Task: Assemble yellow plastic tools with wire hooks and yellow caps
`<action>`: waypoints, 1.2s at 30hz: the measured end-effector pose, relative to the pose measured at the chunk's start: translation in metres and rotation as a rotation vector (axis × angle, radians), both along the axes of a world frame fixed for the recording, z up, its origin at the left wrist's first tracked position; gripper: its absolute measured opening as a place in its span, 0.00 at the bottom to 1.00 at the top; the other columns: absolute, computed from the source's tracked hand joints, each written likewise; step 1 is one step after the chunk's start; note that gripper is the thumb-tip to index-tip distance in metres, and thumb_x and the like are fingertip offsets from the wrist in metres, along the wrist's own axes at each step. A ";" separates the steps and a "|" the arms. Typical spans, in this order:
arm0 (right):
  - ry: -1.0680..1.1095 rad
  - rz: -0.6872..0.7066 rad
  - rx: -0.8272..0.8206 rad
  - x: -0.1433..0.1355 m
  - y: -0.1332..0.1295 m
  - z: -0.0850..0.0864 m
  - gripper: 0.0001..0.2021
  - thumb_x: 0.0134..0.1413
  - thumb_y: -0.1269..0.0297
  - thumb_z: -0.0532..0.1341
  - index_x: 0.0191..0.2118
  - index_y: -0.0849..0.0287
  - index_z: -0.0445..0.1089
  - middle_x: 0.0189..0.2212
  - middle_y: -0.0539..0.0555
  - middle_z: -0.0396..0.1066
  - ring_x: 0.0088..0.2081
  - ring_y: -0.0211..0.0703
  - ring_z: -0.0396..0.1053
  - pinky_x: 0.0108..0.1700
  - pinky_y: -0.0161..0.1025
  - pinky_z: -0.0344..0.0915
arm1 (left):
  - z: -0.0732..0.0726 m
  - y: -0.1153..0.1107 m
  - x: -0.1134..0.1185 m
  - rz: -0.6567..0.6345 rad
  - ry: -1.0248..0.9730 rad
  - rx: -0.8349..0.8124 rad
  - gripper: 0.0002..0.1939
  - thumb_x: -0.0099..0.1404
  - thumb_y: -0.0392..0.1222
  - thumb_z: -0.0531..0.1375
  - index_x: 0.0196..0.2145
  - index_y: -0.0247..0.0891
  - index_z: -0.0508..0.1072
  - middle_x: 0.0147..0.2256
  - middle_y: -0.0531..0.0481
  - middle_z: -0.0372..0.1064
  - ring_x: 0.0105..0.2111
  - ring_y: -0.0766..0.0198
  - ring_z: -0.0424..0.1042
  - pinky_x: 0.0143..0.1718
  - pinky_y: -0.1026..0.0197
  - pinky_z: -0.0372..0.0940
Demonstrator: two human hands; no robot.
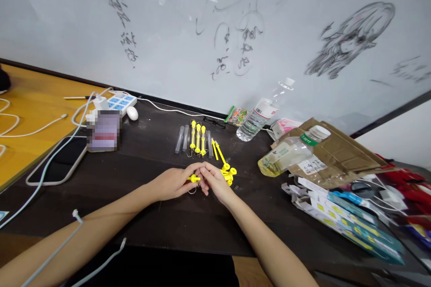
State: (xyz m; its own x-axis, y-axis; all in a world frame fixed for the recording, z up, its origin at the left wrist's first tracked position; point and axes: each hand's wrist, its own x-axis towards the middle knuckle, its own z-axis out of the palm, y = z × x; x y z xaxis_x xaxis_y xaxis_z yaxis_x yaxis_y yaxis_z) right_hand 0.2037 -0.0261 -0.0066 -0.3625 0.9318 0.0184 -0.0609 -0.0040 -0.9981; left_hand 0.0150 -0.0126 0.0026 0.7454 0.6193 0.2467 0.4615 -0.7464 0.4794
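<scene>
My left hand is closed on a small yellow plastic piece with a thin wire ring hanging below it. Meeting it fingertip to fingertip, my right hand is closed too; what its fingers pinch is hidden. Beyond the hands, several yellow-ended tubes with wire hooks lie side by side. Clear empty tubes flank them on the left, with another clear tube on the right. Loose yellow rods with round heads and a small pile of yellow parts lie just past my right hand.
A water bottle, a bottle of yellow liquid, a cardboard package and a torn box crowd the right. Phones, a power strip and cables are at left. A whiteboard rises behind.
</scene>
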 end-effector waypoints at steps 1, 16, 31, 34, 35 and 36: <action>0.013 0.005 -0.006 0.000 0.000 0.000 0.13 0.58 0.53 0.55 0.34 0.59 0.63 0.14 0.41 0.58 0.12 0.28 0.54 0.12 0.26 0.53 | -0.001 0.001 0.000 -0.001 -0.012 0.001 0.27 0.69 0.46 0.49 0.63 0.41 0.46 0.40 0.46 0.73 0.36 0.55 0.75 0.35 0.61 0.64; -0.195 0.089 0.047 -0.004 -0.005 -0.002 0.15 0.60 0.51 0.54 0.31 0.58 0.57 0.18 0.41 0.59 0.13 0.26 0.54 0.13 0.26 0.53 | -0.002 0.005 -0.001 0.117 -0.052 0.158 0.21 0.68 0.43 0.51 0.57 0.39 0.56 0.41 0.46 0.73 0.37 0.58 0.74 0.39 0.59 0.66; -0.044 0.166 0.075 -0.007 -0.011 0.006 0.18 0.53 0.50 0.61 0.24 0.61 0.63 0.17 0.45 0.62 0.16 0.29 0.59 0.21 0.31 0.57 | 0.002 -0.002 0.001 0.074 -0.062 0.066 0.22 0.65 0.41 0.50 0.56 0.37 0.56 0.29 0.51 0.71 0.27 0.60 0.72 0.32 0.62 0.63; -0.042 0.157 0.119 -0.007 -0.012 0.004 0.18 0.53 0.50 0.61 0.24 0.61 0.65 0.19 0.47 0.65 0.20 0.33 0.63 0.27 0.33 0.61 | -0.001 -0.004 0.004 0.075 -0.088 0.043 0.21 0.65 0.41 0.49 0.55 0.37 0.56 0.29 0.52 0.72 0.26 0.60 0.73 0.30 0.63 0.62; -0.031 0.152 0.115 -0.008 -0.013 0.002 0.18 0.53 0.50 0.61 0.24 0.61 0.65 0.20 0.48 0.66 0.22 0.34 0.64 0.28 0.34 0.61 | -0.001 -0.005 0.004 0.077 -0.098 0.033 0.21 0.65 0.41 0.49 0.55 0.37 0.56 0.28 0.52 0.72 0.26 0.60 0.73 0.29 0.63 0.62; -0.010 0.148 0.099 -0.008 -0.013 0.001 0.18 0.53 0.50 0.62 0.24 0.60 0.66 0.20 0.49 0.67 0.23 0.35 0.64 0.29 0.35 0.62 | -0.002 -0.006 0.005 0.081 -0.109 0.021 0.21 0.65 0.41 0.49 0.55 0.37 0.56 0.27 0.53 0.72 0.25 0.60 0.73 0.29 0.63 0.61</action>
